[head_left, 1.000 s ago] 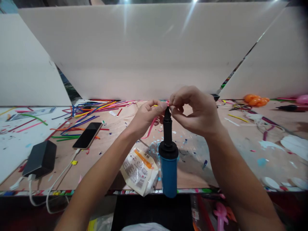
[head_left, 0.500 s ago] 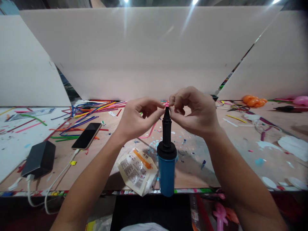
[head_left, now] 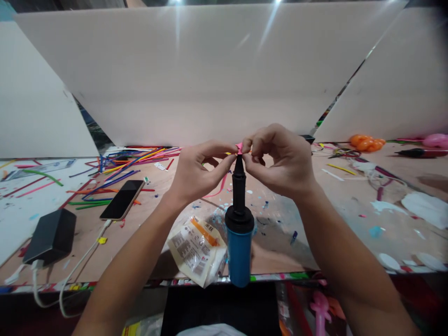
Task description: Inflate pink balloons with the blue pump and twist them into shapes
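Note:
A blue hand balloon pump point(head_left: 240, 254) with a black top stands upright at the table's front edge, its tapered nozzle pointing up. At the nozzle tip is the end of a pink balloon point(head_left: 240, 148). My left hand point(head_left: 203, 171) pinches the balloon from the left, thumb and forefinger close to the tip. From the right, my right hand point(head_left: 282, 161) pinches it too, its other fingers curled. How far the balloon sits over the nozzle I cannot tell. A pale packet with an orange band point(head_left: 198, 249) lies just left of the pump.
A phone point(head_left: 122, 199) and a dark power bank point(head_left: 51, 235) with white cables lie at left. Behind them are several uninflated long balloons point(head_left: 133, 161). An orange inflated balloon point(head_left: 367, 142) sits at the back right. White panels point(head_left: 210, 74) wall off the table's rear.
More of the pink balloon now shows between my fingertips above the nozzle. Both hands stay at the tip. The whole view has shifted slightly.

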A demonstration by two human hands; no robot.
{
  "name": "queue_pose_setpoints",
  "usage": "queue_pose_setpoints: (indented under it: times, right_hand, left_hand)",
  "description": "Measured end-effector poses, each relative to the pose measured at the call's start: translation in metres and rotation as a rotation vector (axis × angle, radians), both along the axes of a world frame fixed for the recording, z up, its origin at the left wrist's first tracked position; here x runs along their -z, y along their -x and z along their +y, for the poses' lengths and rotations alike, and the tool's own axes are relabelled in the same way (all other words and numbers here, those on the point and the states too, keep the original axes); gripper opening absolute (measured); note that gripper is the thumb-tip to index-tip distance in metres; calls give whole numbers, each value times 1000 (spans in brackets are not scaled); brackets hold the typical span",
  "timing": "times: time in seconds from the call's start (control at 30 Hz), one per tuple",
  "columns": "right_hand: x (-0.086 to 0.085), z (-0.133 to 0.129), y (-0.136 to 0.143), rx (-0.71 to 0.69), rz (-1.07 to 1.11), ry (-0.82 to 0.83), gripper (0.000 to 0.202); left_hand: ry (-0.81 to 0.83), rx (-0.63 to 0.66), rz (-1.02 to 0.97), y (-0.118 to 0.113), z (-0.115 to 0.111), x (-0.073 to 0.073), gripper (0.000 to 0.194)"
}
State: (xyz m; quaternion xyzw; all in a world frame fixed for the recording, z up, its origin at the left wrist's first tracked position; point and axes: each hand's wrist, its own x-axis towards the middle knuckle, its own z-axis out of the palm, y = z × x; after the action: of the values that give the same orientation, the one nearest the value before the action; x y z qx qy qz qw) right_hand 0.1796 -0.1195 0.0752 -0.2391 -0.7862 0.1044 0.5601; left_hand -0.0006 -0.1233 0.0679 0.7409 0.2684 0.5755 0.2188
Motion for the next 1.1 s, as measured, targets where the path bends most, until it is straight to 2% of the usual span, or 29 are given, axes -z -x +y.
queue_pose_setpoints:
  times: [0.13, 0.37, 0.73, 1.1]
  right_hand:
    - [-1, 0, 0, -5, -7, -3, 20]
    - [-5, -1, 2, -17, -61, -18, 20]
    - [-8, -10, -2, 70, -225, -71, 22]
    - [-9, -16, -6, 111, -417, -206, 18]
  left_hand:
    - [-101, -10, 35, 2, 4, -4, 11]
    - [-180, 43, 152, 9, 13, -13, 4]
    - [-313, -36, 360, 15, 12, -13, 1]
    - [-321, -2, 418, 22, 5, -14, 3]
